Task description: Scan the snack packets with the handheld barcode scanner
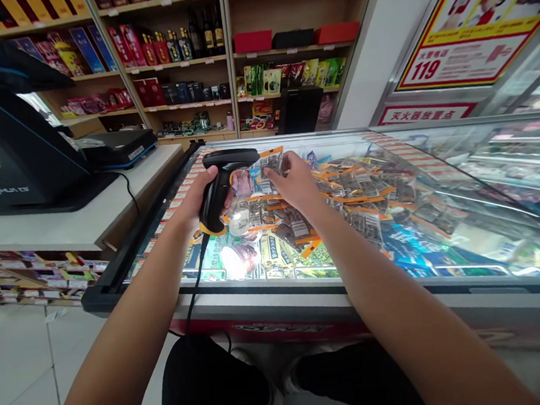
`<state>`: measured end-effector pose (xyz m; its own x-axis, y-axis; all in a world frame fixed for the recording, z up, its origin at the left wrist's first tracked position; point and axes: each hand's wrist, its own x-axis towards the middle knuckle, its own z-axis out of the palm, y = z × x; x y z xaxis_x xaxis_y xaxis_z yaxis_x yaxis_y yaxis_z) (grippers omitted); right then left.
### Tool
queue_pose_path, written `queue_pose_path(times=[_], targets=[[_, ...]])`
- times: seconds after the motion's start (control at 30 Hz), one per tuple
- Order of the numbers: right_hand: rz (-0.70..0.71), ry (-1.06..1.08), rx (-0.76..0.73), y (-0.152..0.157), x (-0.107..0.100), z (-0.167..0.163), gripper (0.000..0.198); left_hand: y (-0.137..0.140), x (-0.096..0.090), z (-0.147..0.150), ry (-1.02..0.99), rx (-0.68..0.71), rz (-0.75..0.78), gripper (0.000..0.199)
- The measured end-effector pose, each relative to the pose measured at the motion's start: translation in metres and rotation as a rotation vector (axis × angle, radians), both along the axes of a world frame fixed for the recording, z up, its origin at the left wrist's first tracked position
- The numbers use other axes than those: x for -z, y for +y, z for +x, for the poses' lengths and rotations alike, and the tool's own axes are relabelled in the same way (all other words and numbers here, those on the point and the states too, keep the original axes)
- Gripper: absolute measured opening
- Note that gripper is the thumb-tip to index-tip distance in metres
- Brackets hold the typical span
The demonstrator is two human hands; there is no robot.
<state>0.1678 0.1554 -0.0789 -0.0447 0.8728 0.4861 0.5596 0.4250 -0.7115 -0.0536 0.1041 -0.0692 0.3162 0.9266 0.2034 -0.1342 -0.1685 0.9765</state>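
Observation:
My left hand point(203, 192) is wrapped round the handle of a black and yellow barcode scanner point(219, 188). The scanner's head points right, and its cord hangs down over the front edge of the freezer. Just beyond the scanner's nose, my right hand point(295, 176) pinches a small clear snack packet point(272, 164) with orange edges and a printed label. The packet is held up with its label towards the scanner. Below both hands, several similar orange-edged packets point(360, 182) lie in a loose pile on the glass top of a chest freezer point(278, 295).
A counter point(59, 227) on the left carries a black checkout terminal point(23, 136) and a flat black device point(116, 148). Behind the freezer stand shelves point(168, 65) of bottles, boxes and bags. A red and white sign point(456, 63) is on the right. Bagged frozen goods show through the glass.

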Motion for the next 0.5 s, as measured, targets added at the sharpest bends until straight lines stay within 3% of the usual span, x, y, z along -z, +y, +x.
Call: queue_pose_path(times=[0.2,0.3,0.37,0.5], targets=[[-0.014,0.016,0.017,0.003,-0.002,0.004,0.029,-0.001,-0.001,0.001,0.011,-0.041,-0.004,0.052],[-0.017,0.016,0.094,0.009,-0.007,0.018,0.052,0.000,-0.002,0.001,-0.035,-0.082,0.011,0.052],[-0.034,-0.097,0.201,0.014,-0.010,0.033,0.058,0.001,-0.004,0.001,-0.073,-0.113,0.011,0.053],[-0.144,-0.387,0.342,0.021,-0.010,0.057,0.050,0.001,-0.006,0.001,-0.107,-0.146,0.003,0.053]])
